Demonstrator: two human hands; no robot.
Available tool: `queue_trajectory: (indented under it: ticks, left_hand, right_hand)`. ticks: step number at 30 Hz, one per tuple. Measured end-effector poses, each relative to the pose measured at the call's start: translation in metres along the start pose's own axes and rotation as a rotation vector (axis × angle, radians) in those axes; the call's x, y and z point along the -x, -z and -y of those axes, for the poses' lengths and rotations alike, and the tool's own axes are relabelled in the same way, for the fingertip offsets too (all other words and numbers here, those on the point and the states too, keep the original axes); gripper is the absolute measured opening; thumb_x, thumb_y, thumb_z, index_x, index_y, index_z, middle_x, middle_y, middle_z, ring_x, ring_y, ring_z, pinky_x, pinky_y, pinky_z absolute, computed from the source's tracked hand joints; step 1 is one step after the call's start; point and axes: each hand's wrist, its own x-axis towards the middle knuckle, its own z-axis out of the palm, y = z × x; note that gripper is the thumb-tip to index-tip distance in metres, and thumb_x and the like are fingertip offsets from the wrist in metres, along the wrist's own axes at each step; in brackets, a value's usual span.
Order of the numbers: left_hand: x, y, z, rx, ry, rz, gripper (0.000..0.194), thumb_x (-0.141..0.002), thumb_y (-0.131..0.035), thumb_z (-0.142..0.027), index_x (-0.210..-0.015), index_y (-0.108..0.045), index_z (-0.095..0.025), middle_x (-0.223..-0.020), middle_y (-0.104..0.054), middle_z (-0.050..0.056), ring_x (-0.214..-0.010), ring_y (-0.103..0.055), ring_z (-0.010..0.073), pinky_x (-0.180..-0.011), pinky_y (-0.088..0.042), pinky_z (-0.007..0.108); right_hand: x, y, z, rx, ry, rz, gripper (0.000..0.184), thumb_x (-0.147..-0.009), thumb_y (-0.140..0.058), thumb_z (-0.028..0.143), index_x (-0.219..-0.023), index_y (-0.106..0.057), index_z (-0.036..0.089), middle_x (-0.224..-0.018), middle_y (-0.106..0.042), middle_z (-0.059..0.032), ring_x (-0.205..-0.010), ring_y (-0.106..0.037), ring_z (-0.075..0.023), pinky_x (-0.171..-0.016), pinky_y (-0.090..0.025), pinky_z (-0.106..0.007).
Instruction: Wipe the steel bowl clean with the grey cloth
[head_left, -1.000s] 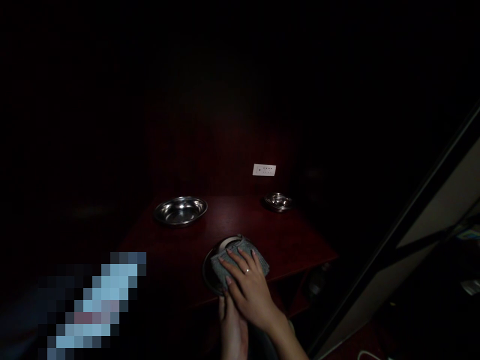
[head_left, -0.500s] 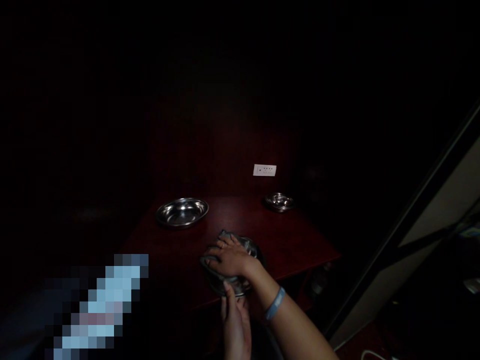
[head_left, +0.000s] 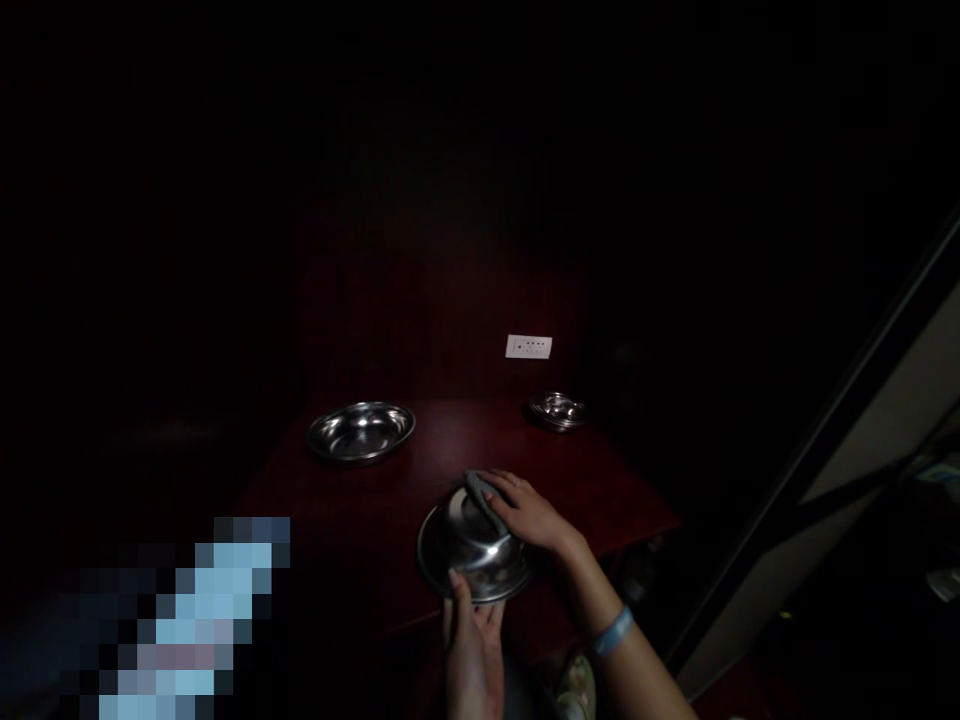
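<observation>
A shiny metal bowl point(head_left: 480, 570) is tilted at the near edge of the table, its rounded outside facing up. At its near rim my left hand point(head_left: 472, 640) is closed, thumb on top and fingers underneath. My right hand point(head_left: 529, 510) presses a grey cloth point(head_left: 484, 497) against the upper right side of the bowl, with its fingers bent over the cloth. A blue band circles my right wrist. Part of the cloth is hidden beneath the fingers.
On the dark red table point(head_left: 442, 435) a wide metal basin point(head_left: 361, 435) stands at the back left and smaller stacked metal dishes point(head_left: 557, 410) at the back right. A white socket plate point(head_left: 529, 347) is on the wall behind. The surroundings are very dark.
My right hand has slid the cloth from the bowl's left and middle over to its upper right side, uncovering more of the bowl. My left hand keeps its hold on the rim.
</observation>
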Motion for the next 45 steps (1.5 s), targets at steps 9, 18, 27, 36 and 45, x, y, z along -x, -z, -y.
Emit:
queue_trajectory:
  ticks: [9,18,27,36,45]
  left_hand:
    - [-0.023,-0.022,-0.006,-0.012,0.069,0.062,0.034,-0.097,-0.049,-0.038,-0.119,-0.071,-0.024,-0.144,-0.058,0.015,-0.141,-0.046,0.0293,-0.115,-0.039,0.05]
    - [-0.028,-0.02,-0.015,-0.01,0.143,0.063,0.041,-0.101,-0.036,-0.034,-0.124,-0.067,-0.02,-0.148,-0.055,0.014,-0.144,-0.041,0.025,-0.115,-0.038,0.045]
    - [-0.039,-0.019,-0.01,0.059,0.113,0.042,0.033,-0.099,-0.043,-0.031,-0.105,-0.072,-0.017,-0.142,-0.059,0.018,-0.142,-0.044,0.0274,-0.115,-0.037,0.051]
    - [-0.034,-0.022,-0.012,0.043,0.19,0.038,0.046,-0.099,-0.039,-0.048,-0.115,-0.072,-0.021,-0.139,-0.063,0.016,-0.143,-0.044,0.0286,-0.113,-0.041,0.051]
    - [-0.045,-0.012,-0.009,0.014,0.219,0.127,0.041,-0.098,-0.04,-0.034,-0.13,-0.064,-0.027,-0.131,-0.067,0.014,-0.132,-0.057,0.0285,-0.098,-0.056,0.048]
  right_hand:
    - [0.031,-0.014,0.023,0.121,0.022,-0.133,0.048,-0.101,-0.047,0.044,-0.148,-0.049,0.033,-0.155,-0.047,-0.0044,-0.147,-0.036,-0.0307,-0.12,-0.029,-0.059]
    - [0.037,-0.036,0.037,0.11,0.09,-0.184,0.052,-0.101,-0.047,0.039,-0.152,-0.041,0.035,-0.158,-0.043,-0.0027,-0.148,-0.033,-0.0292,-0.123,-0.023,-0.059]
    - [0.031,-0.032,-0.003,-0.118,0.036,-0.225,0.049,-0.1,-0.047,0.051,-0.146,-0.05,0.035,-0.162,-0.035,-0.0004,-0.152,-0.025,-0.0262,-0.123,-0.026,-0.052]
    - [0.019,-0.055,0.027,-0.003,-0.252,-0.343,0.048,-0.101,-0.045,0.046,-0.144,-0.054,0.027,-0.165,-0.026,-0.0104,-0.152,-0.02,-0.0371,-0.119,-0.028,-0.064]
    - [0.004,-0.031,0.074,0.208,-0.091,0.067,0.057,-0.098,-0.046,0.057,-0.152,-0.039,0.04,-0.164,-0.03,-0.006,-0.152,-0.019,-0.0376,-0.12,-0.011,-0.066]
